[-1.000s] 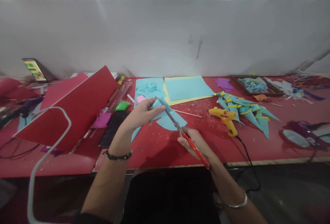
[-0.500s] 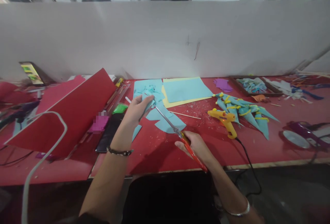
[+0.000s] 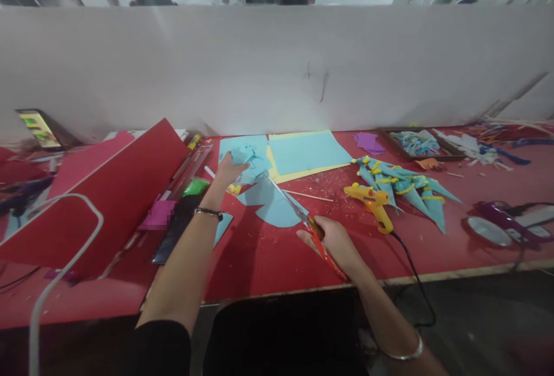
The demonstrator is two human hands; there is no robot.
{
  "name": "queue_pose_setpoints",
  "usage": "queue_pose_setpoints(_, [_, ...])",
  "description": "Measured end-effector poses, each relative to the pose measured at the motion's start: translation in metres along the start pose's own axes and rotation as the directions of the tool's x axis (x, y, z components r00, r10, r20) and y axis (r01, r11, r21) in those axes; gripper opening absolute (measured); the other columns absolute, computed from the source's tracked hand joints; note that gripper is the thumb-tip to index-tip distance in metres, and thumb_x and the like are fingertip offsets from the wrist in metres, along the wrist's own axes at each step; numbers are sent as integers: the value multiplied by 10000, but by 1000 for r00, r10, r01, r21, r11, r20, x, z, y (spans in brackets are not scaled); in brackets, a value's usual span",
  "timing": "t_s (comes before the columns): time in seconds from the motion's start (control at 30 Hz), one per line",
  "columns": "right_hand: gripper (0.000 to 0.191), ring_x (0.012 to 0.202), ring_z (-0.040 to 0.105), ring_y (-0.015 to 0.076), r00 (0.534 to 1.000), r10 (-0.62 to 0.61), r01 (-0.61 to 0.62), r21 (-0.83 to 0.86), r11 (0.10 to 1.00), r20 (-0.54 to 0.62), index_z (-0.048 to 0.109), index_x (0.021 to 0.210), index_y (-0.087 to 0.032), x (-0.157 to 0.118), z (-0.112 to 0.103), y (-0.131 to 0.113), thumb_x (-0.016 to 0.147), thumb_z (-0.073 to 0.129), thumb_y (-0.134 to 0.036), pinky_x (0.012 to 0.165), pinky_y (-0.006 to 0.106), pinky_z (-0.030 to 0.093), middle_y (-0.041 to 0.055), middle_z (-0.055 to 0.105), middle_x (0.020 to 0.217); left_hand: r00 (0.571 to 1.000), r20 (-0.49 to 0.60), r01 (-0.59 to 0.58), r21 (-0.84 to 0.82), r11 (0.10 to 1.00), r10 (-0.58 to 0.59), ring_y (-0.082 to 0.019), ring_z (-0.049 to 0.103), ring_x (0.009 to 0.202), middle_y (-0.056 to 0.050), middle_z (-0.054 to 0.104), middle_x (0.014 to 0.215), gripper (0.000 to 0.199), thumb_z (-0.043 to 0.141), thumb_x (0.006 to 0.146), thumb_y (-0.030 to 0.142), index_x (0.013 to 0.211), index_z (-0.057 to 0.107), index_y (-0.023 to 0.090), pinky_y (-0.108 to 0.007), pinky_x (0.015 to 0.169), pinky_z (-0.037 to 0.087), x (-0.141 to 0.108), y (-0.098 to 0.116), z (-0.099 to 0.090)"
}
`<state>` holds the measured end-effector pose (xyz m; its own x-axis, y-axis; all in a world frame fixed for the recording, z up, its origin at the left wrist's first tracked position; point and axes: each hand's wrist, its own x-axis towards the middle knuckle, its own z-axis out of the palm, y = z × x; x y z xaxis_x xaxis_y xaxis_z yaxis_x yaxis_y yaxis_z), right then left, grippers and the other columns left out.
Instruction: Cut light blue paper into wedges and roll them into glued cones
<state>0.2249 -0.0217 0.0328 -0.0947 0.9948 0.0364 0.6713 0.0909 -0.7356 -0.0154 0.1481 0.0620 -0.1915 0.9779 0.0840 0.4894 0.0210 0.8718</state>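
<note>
Moves the left hand (image 3: 225,173) from the scissors (image 3: 302,214) to the blue scraps (image 3: 251,157), apparently pausing the cutting; cannot tell whether grasping any. Grips the scissors in the right hand (image 3: 341,243), over cut blue paper (image 3: 277,215).

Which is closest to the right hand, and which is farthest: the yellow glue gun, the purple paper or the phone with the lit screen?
Nearest to the right hand first:
1. Yellow glue gun: just to its right.
2. Purple paper: farther back, slightly right.
3. Phone: far off, back left.
</note>
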Motion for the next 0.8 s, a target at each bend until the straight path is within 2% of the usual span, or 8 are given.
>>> queue_pose_setpoints(0.17, [254,629,538,157,996,-53,52,-11,999,-77,545,745,-197,24,-7,-7,724,557,-449,544,236,345,16,603,715,993,119,-4,-91,996,15,-117,478,570,22,528,580,241,608,648,381,701,550,153,-229,558,370,-53,-19,-11])
queue_pose_setpoints(0.27, [312,710,588,196,992,-39,20,-158,987,-120,582,803,-198,51,-7,-12,753,503,-496,579,256,367,62,640,786,986,166,24,-196,980,9,-127,510,580,-6,578,608,297,613,637,420,720,581,137,-233,557,397,-93,-25,-13])
queue_pose_setpoints(0.33, [369,749,606,224,988,22,-75,-350,934,-151,602,806,-194,74,-3,-16,769,458,-531,594,271,378,92,649,795,992,126,8,-265,964,27,-140,537,622,-23,616,676,330,650,595,407,772,601,133,-242,585,420,-118,-26,-11])
queue_pose_setpoints(0.4, [431,810,614,242,988,72,-132,-504,854,-137,628,828,-186,100,3,-20,772,432,-566,631,285,399,121,657,851,996,70,-44,-250,967,63,-129,524,596,-7,607,661,300,656,586,375,761,598,139,-237,573,423,-138,-25,-5])
queue_pose_setpoints(0.5, [469,876,606,270,990,91,-139,-583,801,-110,643,908,-149,137,11,-24,792,426,-548,675,319,420,156,650,944,983,6,-181,-161,970,184,-93,462,521,32,525,556,184,611,641,319,621,535,153,-205,516,394,-160,-20,1])
queue_pose_setpoints(0.67, [404,917,598,280,986,132,-165,-603,780,-98,641,963,-113,176,16,-18,827,452,-443,709,342,428,182,635,987,877,-60,-480,-69,875,476,-66,406,460,51,462,497,215,568,693,245,530,452,166,-173,461,356,-177,-9,-1])
queue_pose_setpoints(0.8, [363,913,601,274,990,125,-134,-614,778,-58,641,935,-72,177,15,-12,823,485,-381,716,331,428,204,631,948,775,-97,-620,71,781,624,-59,394,411,59,445,464,226,523,721,217,516,436,175,-173,441,341,-182,-6,-6])
